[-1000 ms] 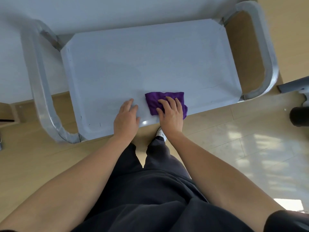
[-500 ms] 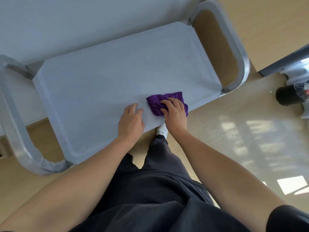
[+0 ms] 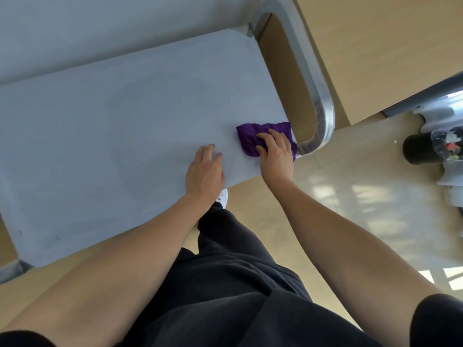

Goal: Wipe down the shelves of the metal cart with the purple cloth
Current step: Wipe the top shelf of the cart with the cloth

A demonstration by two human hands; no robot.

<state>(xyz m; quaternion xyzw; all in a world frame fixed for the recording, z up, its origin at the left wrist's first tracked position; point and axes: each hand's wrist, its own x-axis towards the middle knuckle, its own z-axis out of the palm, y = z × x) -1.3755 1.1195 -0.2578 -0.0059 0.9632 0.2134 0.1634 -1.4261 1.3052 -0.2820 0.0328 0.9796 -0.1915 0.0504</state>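
The metal cart's top shelf (image 3: 112, 126) is a flat grey tray that fills the left and middle of the view. A bunched purple cloth (image 3: 248, 139) lies on it at the near right corner, close to the curved metal handle (image 3: 318, 101). My right hand (image 3: 275, 154) presses down on the cloth with its fingers spread over it. My left hand (image 3: 204, 174) rests flat on the shelf by the near edge, a little left of the cloth, holding nothing.
A black cylindrical bin (image 3: 423, 149) with a clear bag stands on the floor at the right, beside white objects. A wooden desk surface (image 3: 375, 46) lies beyond the cart's handle. My legs in dark trousers stand against the cart's near edge.
My right hand has slid the cloth to the right along the near edge, up to the shelf's right corner. The left hand stayed on the shelf, and the view has shifted to the right.
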